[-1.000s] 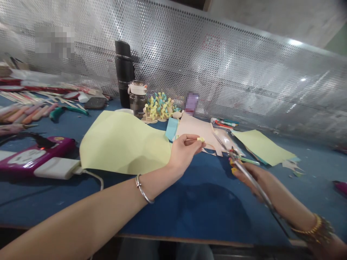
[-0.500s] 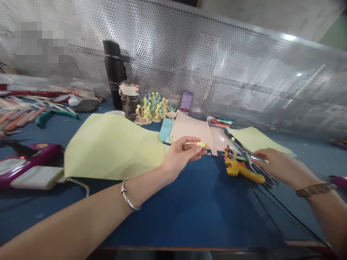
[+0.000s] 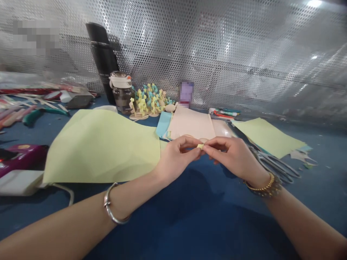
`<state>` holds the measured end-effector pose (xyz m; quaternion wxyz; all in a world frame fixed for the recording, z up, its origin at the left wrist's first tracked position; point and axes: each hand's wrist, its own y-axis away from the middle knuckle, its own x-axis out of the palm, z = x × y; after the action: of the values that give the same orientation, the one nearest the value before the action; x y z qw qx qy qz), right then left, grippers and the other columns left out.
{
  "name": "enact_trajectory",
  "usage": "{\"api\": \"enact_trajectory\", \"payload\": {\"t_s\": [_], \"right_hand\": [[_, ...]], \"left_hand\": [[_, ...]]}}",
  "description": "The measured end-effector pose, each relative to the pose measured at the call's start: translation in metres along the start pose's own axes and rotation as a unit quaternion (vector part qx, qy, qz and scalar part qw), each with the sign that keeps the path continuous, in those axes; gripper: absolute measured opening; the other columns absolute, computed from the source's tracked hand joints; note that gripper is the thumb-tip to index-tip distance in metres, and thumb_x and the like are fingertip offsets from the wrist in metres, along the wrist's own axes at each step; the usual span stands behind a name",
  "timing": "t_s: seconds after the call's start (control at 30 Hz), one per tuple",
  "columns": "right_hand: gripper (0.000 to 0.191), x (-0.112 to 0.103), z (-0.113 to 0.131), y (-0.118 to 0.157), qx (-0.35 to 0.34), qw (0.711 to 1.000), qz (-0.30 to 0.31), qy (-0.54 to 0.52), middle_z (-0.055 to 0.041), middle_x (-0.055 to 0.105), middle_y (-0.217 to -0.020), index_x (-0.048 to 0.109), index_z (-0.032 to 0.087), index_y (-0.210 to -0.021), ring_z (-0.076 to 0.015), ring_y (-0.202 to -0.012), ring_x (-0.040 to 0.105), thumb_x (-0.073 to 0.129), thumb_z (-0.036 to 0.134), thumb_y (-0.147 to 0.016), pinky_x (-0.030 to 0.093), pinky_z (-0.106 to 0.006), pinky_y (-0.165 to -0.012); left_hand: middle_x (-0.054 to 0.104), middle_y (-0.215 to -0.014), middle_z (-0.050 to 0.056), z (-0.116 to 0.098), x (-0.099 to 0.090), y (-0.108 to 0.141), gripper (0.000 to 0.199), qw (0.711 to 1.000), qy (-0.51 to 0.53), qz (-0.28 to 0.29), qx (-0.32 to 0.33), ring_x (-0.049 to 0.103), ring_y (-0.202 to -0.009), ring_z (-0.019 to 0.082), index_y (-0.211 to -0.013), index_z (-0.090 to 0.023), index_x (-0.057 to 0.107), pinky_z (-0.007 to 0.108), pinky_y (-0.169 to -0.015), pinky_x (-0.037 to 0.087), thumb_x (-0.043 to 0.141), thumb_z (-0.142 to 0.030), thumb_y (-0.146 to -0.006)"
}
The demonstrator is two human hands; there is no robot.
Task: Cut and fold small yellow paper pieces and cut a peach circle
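Note:
In front of me my left hand [image 3: 176, 153] is closed, its thumb and fingers pinching a small pale-yellow piece of foam or paper [image 3: 200, 146]. My right hand [image 3: 235, 155] meets it from the other side, thumb and fingertips closed on the same small piece. Its exact shape is mostly covered by the fingertips. Behind the hands lie a pale pink sheet [image 3: 189, 122] and a blue strip [image 3: 164, 124]. A pair of scissors [image 3: 279, 168] rests just right of my right hand.
A large yellow-green sheet [image 3: 105, 148] spreads at the left, another [image 3: 273, 137] at the right. Small yellow and blue figures on sticks [image 3: 150, 99] stand at the back, beside a lidded jar [image 3: 121, 94] and a black flask [image 3: 101, 61]. Green-handled pliers [image 3: 35, 116] lie far left.
My right hand has moved left from beside the scissors to the small yellow piece in my left hand. The yellow glue gun seen before no longer shows. The view has shifted slightly.

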<state>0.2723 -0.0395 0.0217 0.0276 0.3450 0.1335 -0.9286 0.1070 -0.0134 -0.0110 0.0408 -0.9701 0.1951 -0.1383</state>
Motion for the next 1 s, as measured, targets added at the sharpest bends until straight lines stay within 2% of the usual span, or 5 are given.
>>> {"api": "enact_trajectory", "payload": {"t_s": [0.17, 0.27, 0.57, 0.73, 1.0], "right_hand": [[0.027, 0.0, -0.006, 0.003, 0.059, 0.995, 0.007, -0.08, -0.0014, 0.066, -0.065, 0.069, 0.016, -0.081, -0.0096, -0.05, 0.057, 0.064, 0.043, -0.079, 0.049, -0.02, -0.047], [0.026, 0.0, -0.007, 0.005, 0.059, 0.994, 0.012, -0.096, -0.0008, 0.065, -0.063, 0.069, 0.015, -0.079, -0.0089, -0.05, 0.057, 0.064, 0.041, -0.079, 0.049, -0.02, -0.048], [0.028, -0.001, -0.014, 0.004, 0.081, 0.989, 0.025, -0.124, 0.001, 0.061, -0.06, 0.067, 0.016, -0.076, -0.008, -0.05, 0.057, 0.061, 0.042, -0.081, 0.05, -0.019, -0.049], [0.025, 0.003, -0.011, 0.006, 0.043, 0.995, 0.019, -0.084, 0.0001, 0.062, -0.065, 0.069, 0.016, -0.081, -0.0081, -0.051, 0.056, 0.063, 0.04, -0.08, 0.05, -0.019, -0.048], [0.014, 0.008, -0.012, 0.007, -0.021, 0.998, -0.033, -0.042, 0.001, 0.063, -0.06, 0.069, 0.016, -0.073, -0.0081, -0.048, 0.055, 0.061, 0.026, -0.08, 0.046, -0.021, -0.049]], "left_hand": [[0.069, -0.1, 0.004, 0.004, 0.001, 0.002, 0.019, 0.995, -0.081, 0.017, 0.062, 0.069, -0.079, 0.013, -0.09, -0.018, 0.067, 0.022, -0.071, 0.054, 0.069, -0.012, -0.072], [0.07, -0.092, 0.003, 0.005, 0.0, 0.004, 0.015, 0.99, -0.12, 0.005, 0.074, 0.069, -0.075, 0.013, -0.089, -0.02, 0.068, 0.02, -0.066, 0.053, 0.069, -0.019, -0.075], [0.071, -0.086, 0.005, 0.006, 0.0, -0.001, 0.015, 0.996, -0.078, -0.016, 0.033, 0.071, -0.075, 0.016, -0.088, -0.016, 0.069, 0.025, -0.069, 0.056, 0.069, -0.015, -0.073], [0.072, -0.084, 0.003, 0.005, -0.001, -0.001, 0.011, 0.995, -0.091, -0.024, 0.039, 0.069, -0.074, 0.014, -0.083, -0.016, 0.07, 0.022, -0.069, 0.055, 0.07, -0.015, -0.073], [0.073, -0.092, 0.004, 0.001, -0.001, 0.002, 0.019, 0.984, -0.173, -0.013, 0.035, 0.069, -0.08, 0.016, -0.09, -0.016, 0.07, 0.023, -0.071, 0.054, 0.07, -0.027, -0.074]]}}
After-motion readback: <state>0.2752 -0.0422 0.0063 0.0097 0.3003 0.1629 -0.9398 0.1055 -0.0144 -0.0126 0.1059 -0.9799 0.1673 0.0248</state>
